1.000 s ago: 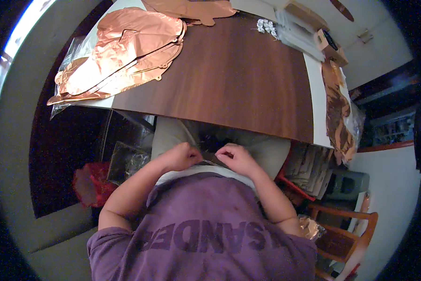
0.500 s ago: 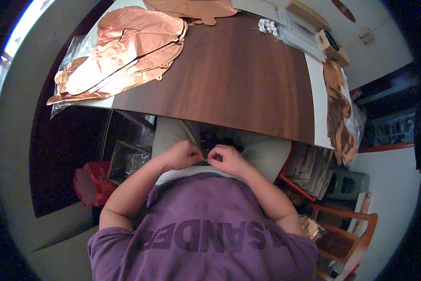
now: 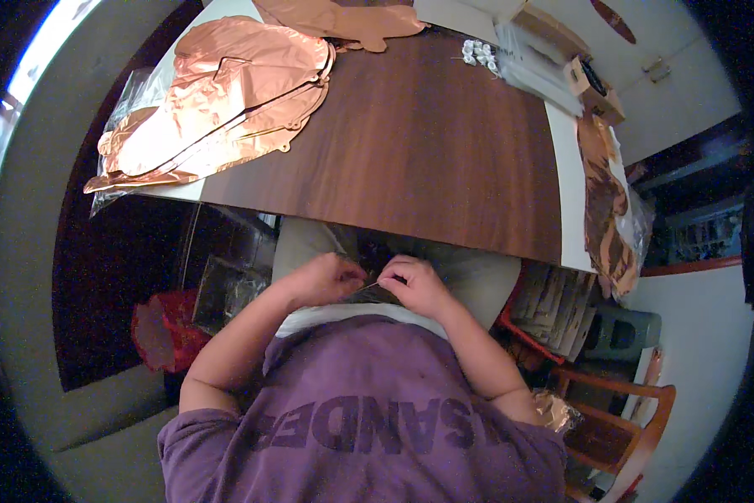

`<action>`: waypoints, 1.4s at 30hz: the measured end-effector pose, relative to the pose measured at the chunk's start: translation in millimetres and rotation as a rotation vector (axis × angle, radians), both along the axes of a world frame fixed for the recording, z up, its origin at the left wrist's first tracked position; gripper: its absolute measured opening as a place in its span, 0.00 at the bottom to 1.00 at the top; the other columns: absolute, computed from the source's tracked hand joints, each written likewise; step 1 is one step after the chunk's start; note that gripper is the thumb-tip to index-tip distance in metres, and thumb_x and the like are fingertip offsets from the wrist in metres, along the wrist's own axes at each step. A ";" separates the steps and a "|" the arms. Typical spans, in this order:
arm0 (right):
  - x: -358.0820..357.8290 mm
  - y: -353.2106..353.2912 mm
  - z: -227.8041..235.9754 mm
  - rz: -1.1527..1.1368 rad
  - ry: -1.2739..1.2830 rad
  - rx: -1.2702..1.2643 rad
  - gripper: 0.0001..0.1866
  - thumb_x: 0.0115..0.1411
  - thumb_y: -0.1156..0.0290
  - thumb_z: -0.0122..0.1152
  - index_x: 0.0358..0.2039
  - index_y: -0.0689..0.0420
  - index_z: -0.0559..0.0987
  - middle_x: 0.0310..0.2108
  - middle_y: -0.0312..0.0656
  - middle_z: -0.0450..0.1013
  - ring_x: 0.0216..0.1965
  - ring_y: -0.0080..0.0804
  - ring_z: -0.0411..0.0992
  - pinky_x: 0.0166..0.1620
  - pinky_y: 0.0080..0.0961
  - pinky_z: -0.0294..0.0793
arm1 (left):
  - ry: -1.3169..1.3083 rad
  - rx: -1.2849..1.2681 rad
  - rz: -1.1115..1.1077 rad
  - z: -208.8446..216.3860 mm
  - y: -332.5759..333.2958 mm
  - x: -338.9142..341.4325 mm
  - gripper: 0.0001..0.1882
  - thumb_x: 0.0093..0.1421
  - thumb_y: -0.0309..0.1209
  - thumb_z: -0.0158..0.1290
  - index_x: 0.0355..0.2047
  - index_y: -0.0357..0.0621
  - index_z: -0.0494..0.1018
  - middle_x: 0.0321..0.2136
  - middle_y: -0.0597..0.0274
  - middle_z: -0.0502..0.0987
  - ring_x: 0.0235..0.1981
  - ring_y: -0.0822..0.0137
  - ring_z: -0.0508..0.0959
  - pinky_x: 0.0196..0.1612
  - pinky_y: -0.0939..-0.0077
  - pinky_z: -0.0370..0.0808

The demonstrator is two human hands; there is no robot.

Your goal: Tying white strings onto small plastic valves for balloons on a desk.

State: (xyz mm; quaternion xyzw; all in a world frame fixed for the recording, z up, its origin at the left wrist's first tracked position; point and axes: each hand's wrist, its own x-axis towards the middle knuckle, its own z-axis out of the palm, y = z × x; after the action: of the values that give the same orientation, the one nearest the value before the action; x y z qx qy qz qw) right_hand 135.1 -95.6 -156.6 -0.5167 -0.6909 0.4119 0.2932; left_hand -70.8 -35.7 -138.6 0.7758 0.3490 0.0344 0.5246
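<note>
Thin strand (image 3: 370, 287) | between left fingers (image 3: 356, 274), right fingers (image 3: 388, 277) | coppery foils (image 3: 251, 75) on table (image 3: 444, 142)

Prob. a home rm doubling as a small workspace, can't say for sure: wood-top table (image 3: 444, 151) w/ copper foil pcs (image 3: 243, 75) & clear plastic (image 3: 532, 67); wood chair (image 3: 616, 383), grey stool (image 3: 637, 331), red-edged bin (image 3: 532, 339) of flat sheets (image 3: 553, 306) to the R.

A thin, pale, thread-like strand (image 3: 370, 287) is running between the left hand (image 3: 331, 278) and right hand (image 3: 416, 285), sloping slightly upward rightward.
</note>
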 end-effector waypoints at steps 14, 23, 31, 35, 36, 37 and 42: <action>-35.5 -21.0 39.5 -0.135 1.629 -0.934 0.14 0.63 0.63 0.40 0.42 0.56 0.69 0.37 0.39 0.71 0.43 0.31 0.68 0.49 0.29 0.65 | -0.216 0.365 -0.135 99.6 3.5 22.6 0.05 0.51 0.28 0.50 0.24 0.40 0.73 0.23 0.51 0.71 0.27 0.50 0.72 0.32 0.61 0.70; 0.6 3.3 80.4 -0.143 0.183 0.416 0.03 0.55 0.73 0.53 0.28 0.59 0.73 0.21 0.41 0.67 0.20 0.34 0.65 0.26 0.24 0.65 | -0.442 -0.331 0.119 108.6 2.5 16.7 0.08 0.56 0.28 0.50 0.28 0.37 0.76 0.23 0.64 0.74 0.26 0.74 0.72 0.32 0.79 0.69; 12.8 -1.6 161.3 -0.148 -0.218 0.799 0.01 0.48 0.78 0.53 0.22 0.58 0.72 0.17 0.41 0.65 0.17 0.39 0.66 0.20 0.32 0.65 | -0.663 0.622 -0.064 90.5 7.5 39.3 0.10 0.47 0.21 0.52 0.32 0.42 0.74 0.24 0.58 0.74 0.29 0.59 0.73 0.36 0.68 0.68; 18.5 1.8 111.6 0.012 -0.010 0.477 0.03 0.51 0.77 0.52 0.22 0.58 0.70 0.19 0.44 0.65 0.20 0.42 0.67 0.24 0.32 0.66 | -0.883 0.461 0.100 127.8 5.6 35.8 0.04 0.51 0.24 0.53 0.29 0.40 0.76 0.24 0.60 0.76 0.23 0.66 0.72 0.30 0.72 0.69; 12.8 -12.3 118.7 0.286 -0.233 0.289 0.03 0.50 0.73 0.53 0.24 0.57 0.72 0.22 0.47 0.68 0.25 0.45 0.70 0.29 0.34 0.70 | -0.780 0.510 0.263 138.3 16.2 33.4 0.04 0.51 0.24 0.53 0.28 0.39 0.76 0.21 0.61 0.75 0.21 0.67 0.71 0.27 0.71 0.69; 8.2 -17.7 132.1 0.336 -0.066 0.311 0.03 0.50 0.72 0.52 0.24 0.58 0.72 0.22 0.47 0.69 0.26 0.44 0.70 0.30 0.32 0.70 | -0.652 0.616 0.364 138.8 22.5 41.7 0.06 0.50 0.24 0.53 0.31 0.40 0.75 0.21 0.60 0.75 0.21 0.64 0.72 0.27 0.69 0.68; 34.3 10.2 156.0 -0.221 0.044 0.494 0.05 0.53 0.77 0.49 0.22 0.60 0.71 0.19 0.45 0.67 0.21 0.37 0.68 0.25 0.27 0.67 | -0.846 0.431 -0.250 115.0 -8.4 55.1 0.10 0.48 0.22 0.51 0.33 0.42 0.75 0.23 0.58 0.74 0.25 0.59 0.73 0.30 0.70 0.70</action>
State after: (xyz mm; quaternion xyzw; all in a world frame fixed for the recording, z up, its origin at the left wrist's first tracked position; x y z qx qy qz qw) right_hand 169.3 -85.4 -0.7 -0.4927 -0.7035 0.2073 0.4683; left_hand -15.7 -44.2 -23.7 0.8207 -0.0058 0.3547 0.4480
